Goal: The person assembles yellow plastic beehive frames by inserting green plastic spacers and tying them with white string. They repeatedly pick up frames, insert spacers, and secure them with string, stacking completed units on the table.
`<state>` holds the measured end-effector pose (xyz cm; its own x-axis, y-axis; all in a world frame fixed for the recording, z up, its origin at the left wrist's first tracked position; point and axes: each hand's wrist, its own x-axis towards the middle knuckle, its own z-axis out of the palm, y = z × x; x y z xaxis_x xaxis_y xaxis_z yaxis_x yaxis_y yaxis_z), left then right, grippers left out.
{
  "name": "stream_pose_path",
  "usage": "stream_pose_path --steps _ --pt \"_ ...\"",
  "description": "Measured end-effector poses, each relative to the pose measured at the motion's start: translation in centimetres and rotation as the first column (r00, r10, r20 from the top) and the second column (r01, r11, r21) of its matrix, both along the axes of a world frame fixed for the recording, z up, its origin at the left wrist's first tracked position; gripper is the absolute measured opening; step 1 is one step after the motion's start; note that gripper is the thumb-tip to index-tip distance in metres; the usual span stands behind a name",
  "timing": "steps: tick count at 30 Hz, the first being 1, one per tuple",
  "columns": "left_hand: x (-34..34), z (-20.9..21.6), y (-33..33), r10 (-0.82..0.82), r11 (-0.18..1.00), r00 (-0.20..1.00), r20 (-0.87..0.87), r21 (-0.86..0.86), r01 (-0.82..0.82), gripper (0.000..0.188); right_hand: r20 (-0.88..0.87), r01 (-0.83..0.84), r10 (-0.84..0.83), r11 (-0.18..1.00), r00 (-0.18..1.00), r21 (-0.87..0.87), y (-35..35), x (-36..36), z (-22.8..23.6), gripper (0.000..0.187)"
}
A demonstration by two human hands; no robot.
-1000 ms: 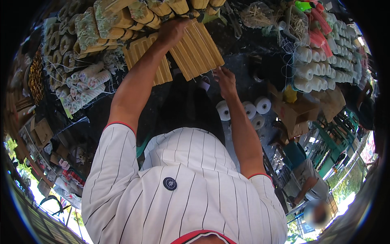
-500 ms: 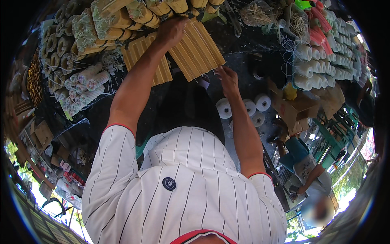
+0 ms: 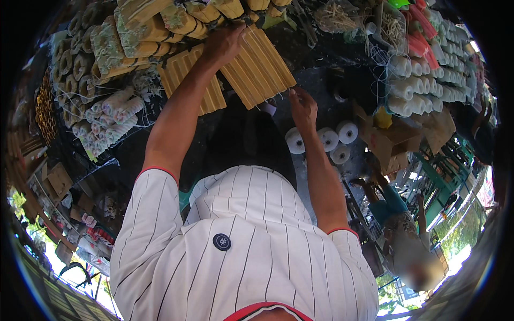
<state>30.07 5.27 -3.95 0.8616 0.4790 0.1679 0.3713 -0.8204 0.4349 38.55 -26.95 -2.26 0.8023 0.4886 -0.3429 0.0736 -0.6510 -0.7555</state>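
A yellow-brown grooved board point(image 3: 259, 67), perhaps wood, is tilted in front of me, with short pale string ends along its near edge. At its upper left corner my left hand point(image 3: 225, 47) is closed on it. My right hand point(image 3: 304, 109) is just beside the board's lower right corner, fingertips pinched together; what they hold, if anything, is too small to make out. Beside it lies a second grooved board point(image 3: 183, 72), partly hidden behind my left forearm.
Stacked yellow blocks point(image 3: 144, 32) stand at the far left, above bundled white rolls point(image 3: 115, 109). White thread cones point(image 3: 327, 139) stand on the floor to the right. Farther right are more white spools point(image 3: 409, 88), a cardboard box point(image 3: 393, 140) and another person point(image 3: 409, 241).
My right hand has drawn slightly right and down, away from the board's corner. My left hand keeps its hold. The other person at the right has shifted posture.
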Motion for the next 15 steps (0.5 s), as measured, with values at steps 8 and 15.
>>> stream_pose_path --steps 8,15 --pt "-0.3 -0.4 0.2 0.022 0.999 0.995 0.095 0.022 -0.024 0.031 0.571 -0.242 0.301 0.954 0.764 -0.179 0.3 -3.0 2.6 0.023" --pt "-0.6 -0.1 0.5 0.036 0.998 0.991 0.13 -0.062 -0.028 0.028 0.585 -0.236 0.275 0.961 0.763 -0.144 1.9 -2.7 1.1 0.013"
